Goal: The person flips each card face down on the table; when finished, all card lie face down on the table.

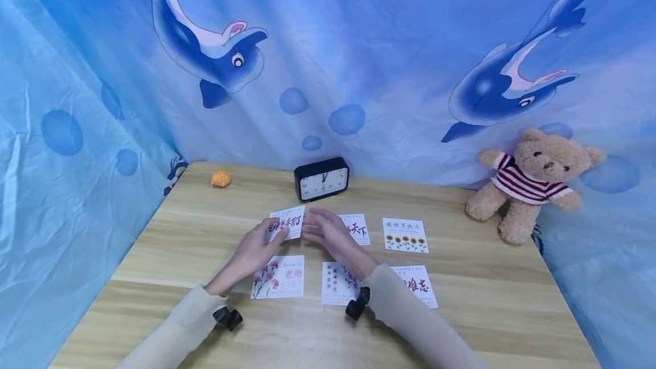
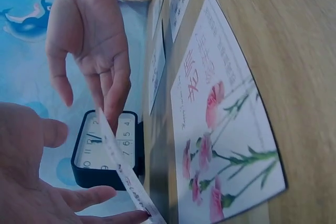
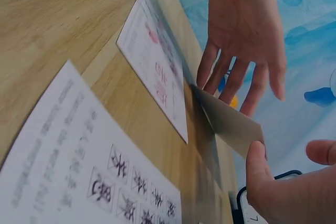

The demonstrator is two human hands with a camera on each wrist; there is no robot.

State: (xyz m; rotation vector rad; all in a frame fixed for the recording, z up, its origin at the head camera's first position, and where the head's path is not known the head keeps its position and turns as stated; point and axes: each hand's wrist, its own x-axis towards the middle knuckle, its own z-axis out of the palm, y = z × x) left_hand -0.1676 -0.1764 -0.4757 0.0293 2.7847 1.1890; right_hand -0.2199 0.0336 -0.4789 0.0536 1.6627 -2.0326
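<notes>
**A:** What lies closest to you?

**B:** Three white paper cards sit flat in the near row on the light wooden surface [image 1: 169, 249]. The white card with pink flowers [image 1: 278, 277] is near your left wrist. Flat like that, you can read them all.

**A:** And my hands?

**B:** Just past that row, your left hand [image 1: 254, 247] and right hand [image 1: 328, 234] meet at the small white card with red writing [image 1: 288, 222]. It is tipped up off the surface, I think so it can be lifted or turned.

**A:** How do my fingers hold it?

**B:** Your left fingers [image 3: 231, 74] are spread and touch one edge. Your right fingers [image 2: 113, 95] reach down to the other edge, thumb on it, so the card is between both hands.

**A:** What is farther back?

**B:** A black square clock [image 1: 322, 179], a little orange ball [image 1: 221, 179], and a brown teddy bear in a striped shirt [image 1: 530, 181] against the blue dolphin cloth [image 1: 359, 44].
</notes>
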